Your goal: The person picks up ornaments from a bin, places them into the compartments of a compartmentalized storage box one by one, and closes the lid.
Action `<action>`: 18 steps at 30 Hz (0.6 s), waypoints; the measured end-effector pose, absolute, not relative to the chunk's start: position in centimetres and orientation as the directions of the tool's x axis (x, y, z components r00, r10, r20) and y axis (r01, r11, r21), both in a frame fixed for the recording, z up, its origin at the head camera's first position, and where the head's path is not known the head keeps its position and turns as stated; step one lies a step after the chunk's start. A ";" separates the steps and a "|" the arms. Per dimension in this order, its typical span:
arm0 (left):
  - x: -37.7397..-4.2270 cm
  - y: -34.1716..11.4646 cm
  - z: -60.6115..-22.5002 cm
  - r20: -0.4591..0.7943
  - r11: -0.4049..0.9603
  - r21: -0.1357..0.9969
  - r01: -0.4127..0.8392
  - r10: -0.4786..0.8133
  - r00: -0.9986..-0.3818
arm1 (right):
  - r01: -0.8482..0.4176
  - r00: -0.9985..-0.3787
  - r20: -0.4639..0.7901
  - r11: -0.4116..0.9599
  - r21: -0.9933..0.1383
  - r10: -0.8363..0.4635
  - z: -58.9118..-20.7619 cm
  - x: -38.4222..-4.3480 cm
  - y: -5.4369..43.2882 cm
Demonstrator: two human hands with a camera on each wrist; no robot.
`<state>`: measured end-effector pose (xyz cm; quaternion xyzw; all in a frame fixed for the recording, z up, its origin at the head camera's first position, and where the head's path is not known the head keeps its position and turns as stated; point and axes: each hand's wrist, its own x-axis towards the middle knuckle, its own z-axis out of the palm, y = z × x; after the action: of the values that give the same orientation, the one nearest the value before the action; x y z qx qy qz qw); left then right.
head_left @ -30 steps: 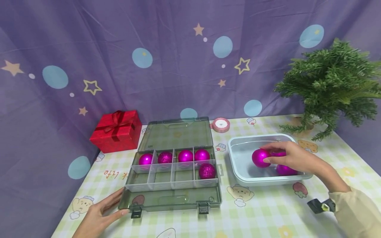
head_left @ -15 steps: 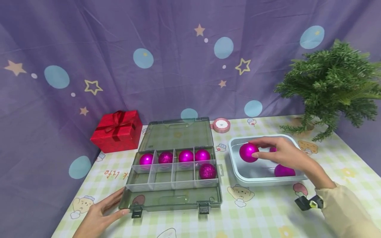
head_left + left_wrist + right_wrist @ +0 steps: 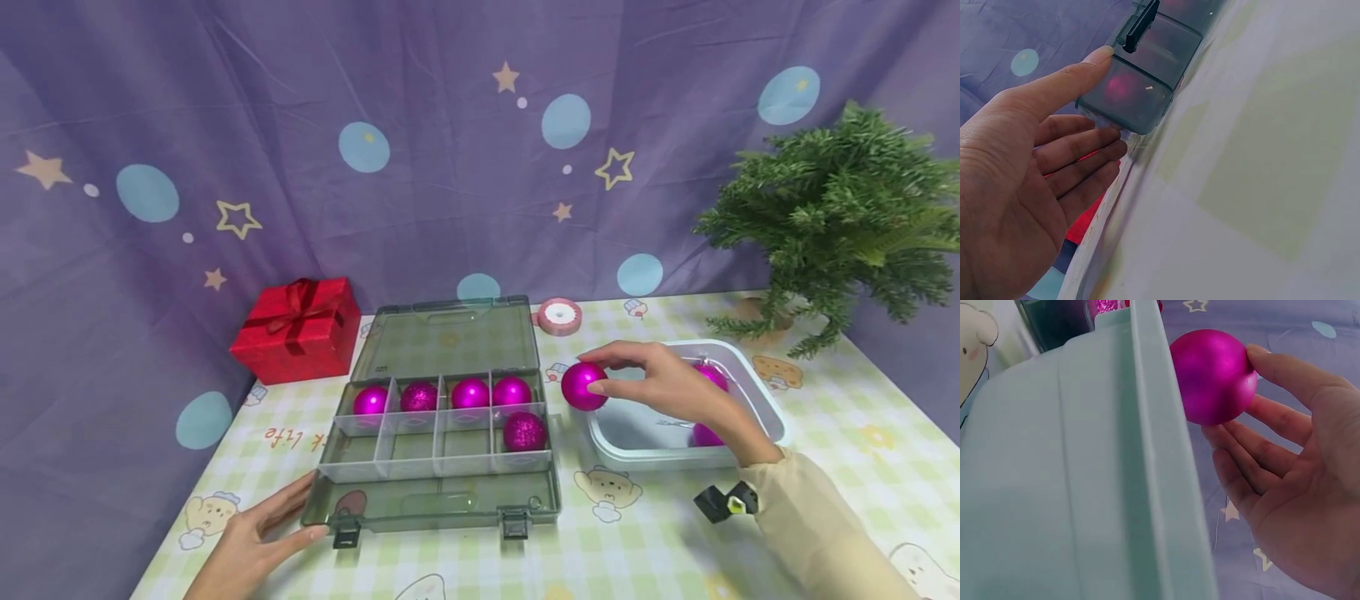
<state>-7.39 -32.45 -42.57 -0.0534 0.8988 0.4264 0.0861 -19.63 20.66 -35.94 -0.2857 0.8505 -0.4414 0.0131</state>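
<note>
My right hand [image 3: 652,383] pinches a shiny magenta Christmas ball [image 3: 583,386] between thumb and fingertips, over the left rim of a pale blue plastic bin [image 3: 622,457]. In the right wrist view the same ball [image 3: 1213,378] shows beside the bin's wall. Two more magenta balls [image 3: 707,435] lie in the bin, partly behind my right forearm. My left hand [image 3: 251,533] rests at the front left corner of a translucent grey divider case [image 3: 442,502], thumb along its front edge, fingers extended at its side. Magenta balls fill the case's back row; a glittery ball [image 3: 523,432] sits front right.
The case's lid [image 3: 450,342] lies folded back. Behind it are a ribbon spool [image 3: 559,317] and, to the left, a red gift box [image 3: 298,333] with a bow. A small artificial fir tree [image 3: 840,217] stands at the back right. A purple curtain [image 3: 450,208] hangs behind the table.
My right hand has carried the ball left, from inside the bin to past its left rim, uncovering more of the balls left behind. My left hand stays at the case corner.
</note>
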 end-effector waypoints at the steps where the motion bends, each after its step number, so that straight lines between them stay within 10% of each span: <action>1: -7.4 -32.5 -42.6 -0.199 0.629 0.759 -0.169 -0.022 -0.980 | -0.483 -0.830 0.236 0.442 -0.755 -0.505 -35.9 -19.7 20.5; 18: -7.4 -32.3 -42.5 -0.206 0.624 0.760 -0.179 -0.029 -0.978 | -0.519 -0.801 0.227 0.452 -0.726 -0.555 -35.6 -19.8 20.4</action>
<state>-7.38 -32.32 -42.50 -0.0580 0.8970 0.4295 0.0871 -19.80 20.38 -35.64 -0.3150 0.8518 -0.4180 0.0215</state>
